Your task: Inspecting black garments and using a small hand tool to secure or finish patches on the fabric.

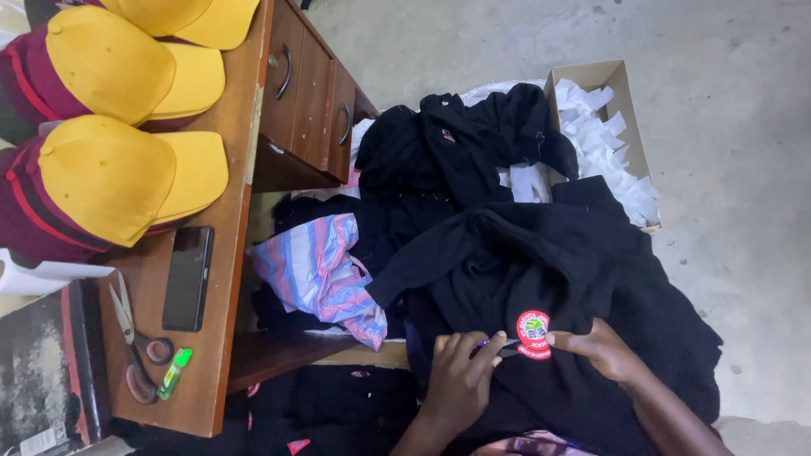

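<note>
One box [629,93] stands far right on the floor, open, filled with white paper scraps [610,143]. Left hand [460,376] is curled, fingers pinching a small dark tool [498,344] whose kind I cannot tell, tip beside the round red badge [533,334]. Right hand [601,348] is closed, fingertips pressing the black garment [541,262] just right of the badge. Garment lies near, centre. On the tabletop [224,279], left: three yellow caps [110,173], one phone [187,277], one pair of scissors [133,342].
</note>
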